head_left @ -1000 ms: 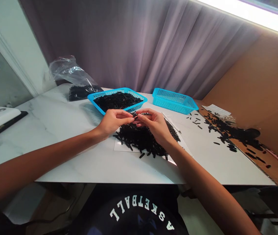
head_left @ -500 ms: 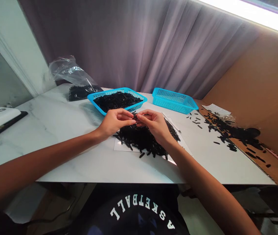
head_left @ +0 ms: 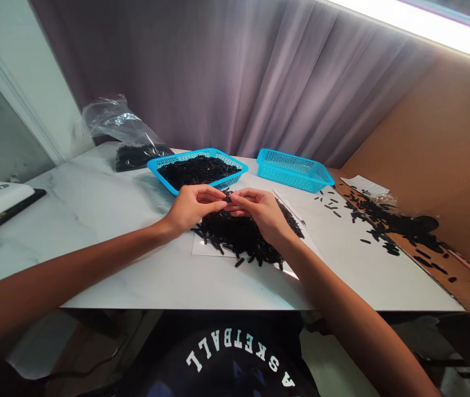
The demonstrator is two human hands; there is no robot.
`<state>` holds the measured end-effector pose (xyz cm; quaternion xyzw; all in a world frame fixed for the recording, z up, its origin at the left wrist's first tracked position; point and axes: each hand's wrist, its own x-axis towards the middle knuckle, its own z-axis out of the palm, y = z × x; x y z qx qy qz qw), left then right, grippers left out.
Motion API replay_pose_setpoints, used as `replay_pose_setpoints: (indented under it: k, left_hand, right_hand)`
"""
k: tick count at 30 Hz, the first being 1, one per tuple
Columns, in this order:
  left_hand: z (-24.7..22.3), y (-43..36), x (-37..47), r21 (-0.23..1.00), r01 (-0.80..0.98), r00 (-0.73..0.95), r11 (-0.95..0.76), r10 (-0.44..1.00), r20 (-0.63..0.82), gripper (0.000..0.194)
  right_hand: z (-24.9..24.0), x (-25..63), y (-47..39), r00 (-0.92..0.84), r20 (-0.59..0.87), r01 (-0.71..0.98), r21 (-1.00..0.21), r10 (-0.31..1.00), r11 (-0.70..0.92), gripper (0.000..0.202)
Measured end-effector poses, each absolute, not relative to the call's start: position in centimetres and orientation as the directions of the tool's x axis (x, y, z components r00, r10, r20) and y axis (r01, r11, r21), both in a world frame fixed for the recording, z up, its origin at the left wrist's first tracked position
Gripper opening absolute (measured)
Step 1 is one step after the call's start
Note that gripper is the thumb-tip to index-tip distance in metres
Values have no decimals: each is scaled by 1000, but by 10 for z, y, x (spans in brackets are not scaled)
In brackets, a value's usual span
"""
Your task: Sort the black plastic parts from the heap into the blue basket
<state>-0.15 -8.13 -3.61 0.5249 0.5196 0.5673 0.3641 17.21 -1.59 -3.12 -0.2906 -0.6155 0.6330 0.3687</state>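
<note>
Fingertips of the left hand (head_left: pixel 191 207) and right hand (head_left: pixel 260 212) are meeting, pinching a small black piece (head_left: pixel 228 198) between them just above the heap of black pieces (head_left: pixel 239 237) lying on the worktop (head_left: pixel 94 220), near the filled blue basket (head_left: pixel 197 168).

Left hand (head_left: pixel 189 208), right hand (head_left: pixel 262 212) meet fingertip to fingertip, pinching small black piece (head_left: pixel 228 198) above black pile (head_left: pixel 243 234).

Head-worn view, forward and down, close over table (head_left: pixel 106 242)
</note>
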Motion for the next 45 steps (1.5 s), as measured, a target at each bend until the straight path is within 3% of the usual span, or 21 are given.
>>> replay_pose_setpoints:
  k: [14, 34, 45]
  left_hand:
    - [-41, -80, -3, 969, 44, -158, -242, 956, 246, 29]
    - [-40, -80, -5, 989, 36, -88, -141, 986, 144, 35]
    - [-37, -79, -5, 978, 61, -38, -199, 979, 201, 39]
  right_hand:
    - [-32, 174, -13, -562, 164, -155, -984, 811, 92, 27]
    - [-35, 175, -10, -580, 235, -208, -969, 780, 137, 22]
    - [-29, 176, -11, -630, 206, -245, -968, 748, 60, 20]
